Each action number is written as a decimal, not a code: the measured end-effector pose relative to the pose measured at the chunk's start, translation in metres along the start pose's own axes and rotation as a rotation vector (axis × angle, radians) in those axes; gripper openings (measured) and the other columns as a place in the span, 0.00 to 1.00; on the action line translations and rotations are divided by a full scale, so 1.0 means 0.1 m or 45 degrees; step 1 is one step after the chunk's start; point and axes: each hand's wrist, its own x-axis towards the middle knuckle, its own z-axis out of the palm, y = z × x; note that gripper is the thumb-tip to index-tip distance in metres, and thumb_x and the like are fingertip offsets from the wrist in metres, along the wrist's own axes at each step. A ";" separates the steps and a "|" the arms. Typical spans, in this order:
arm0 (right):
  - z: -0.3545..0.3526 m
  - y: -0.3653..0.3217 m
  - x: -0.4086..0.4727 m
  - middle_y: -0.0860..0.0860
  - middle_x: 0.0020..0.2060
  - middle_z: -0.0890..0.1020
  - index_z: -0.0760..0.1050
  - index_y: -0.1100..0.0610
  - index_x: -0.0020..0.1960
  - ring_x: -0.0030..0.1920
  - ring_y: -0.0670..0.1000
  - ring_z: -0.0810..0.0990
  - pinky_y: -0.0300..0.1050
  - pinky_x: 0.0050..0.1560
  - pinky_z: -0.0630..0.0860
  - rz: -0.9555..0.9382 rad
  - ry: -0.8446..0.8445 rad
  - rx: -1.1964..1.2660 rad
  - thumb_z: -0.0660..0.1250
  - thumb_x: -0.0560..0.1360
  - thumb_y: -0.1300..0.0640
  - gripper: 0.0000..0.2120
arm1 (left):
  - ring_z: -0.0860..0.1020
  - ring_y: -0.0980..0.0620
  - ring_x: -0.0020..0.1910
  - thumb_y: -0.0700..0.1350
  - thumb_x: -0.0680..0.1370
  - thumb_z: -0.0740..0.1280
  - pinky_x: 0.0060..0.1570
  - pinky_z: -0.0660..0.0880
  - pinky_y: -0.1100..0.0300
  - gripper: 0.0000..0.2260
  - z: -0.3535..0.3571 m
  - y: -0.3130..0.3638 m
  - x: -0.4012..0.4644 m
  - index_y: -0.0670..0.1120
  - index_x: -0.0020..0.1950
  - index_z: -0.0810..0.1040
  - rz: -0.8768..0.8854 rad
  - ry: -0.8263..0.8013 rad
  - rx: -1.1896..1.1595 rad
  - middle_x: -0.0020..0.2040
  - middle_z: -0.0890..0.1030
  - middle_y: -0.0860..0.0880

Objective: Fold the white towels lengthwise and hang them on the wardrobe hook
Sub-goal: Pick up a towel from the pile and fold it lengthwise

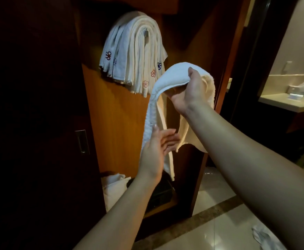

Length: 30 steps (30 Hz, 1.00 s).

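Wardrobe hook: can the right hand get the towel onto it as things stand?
Probably yes. The right hand holds the folded towel just below and right of the hook; nothing lies between, though the hung towels already crowd it.

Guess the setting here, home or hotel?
Likely a hotel room entry. A dark wood wardrobe holds a thick stack of matching embroidered towels on one hook; a vanity counter shows through the doorway on the right, and the floor is polished tile.
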 end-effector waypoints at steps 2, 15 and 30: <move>0.08 -0.01 0.02 0.62 0.59 0.79 0.65 0.59 0.71 0.57 0.63 0.80 0.68 0.58 0.78 0.001 -0.027 0.002 0.64 0.82 0.52 0.22 | 0.75 0.57 0.68 0.81 0.66 0.55 0.66 0.69 0.60 0.48 0.11 0.11 0.19 0.48 0.73 0.71 -0.042 -0.142 -0.021 0.67 0.80 0.52; 0.02 -0.21 0.77 0.54 0.65 0.77 0.73 0.51 0.60 0.67 0.56 0.76 0.60 0.68 0.74 -0.128 -0.044 -0.292 0.69 0.79 0.47 0.13 | 0.75 0.48 0.69 0.70 0.79 0.56 0.67 0.72 0.50 0.26 0.14 0.76 1.65 0.53 0.65 0.76 0.130 0.342 -0.223 0.66 0.80 0.48; -0.10 -0.42 2.89 0.50 0.32 0.85 0.74 0.52 0.55 0.31 0.47 0.85 0.42 0.24 0.78 -0.001 -0.089 -0.101 0.71 0.76 0.48 0.12 | 0.85 0.50 0.51 0.65 0.75 0.64 0.54 0.80 0.50 0.18 -0.18 1.14 3.50 0.55 0.49 0.86 0.364 0.441 0.235 0.50 0.87 0.49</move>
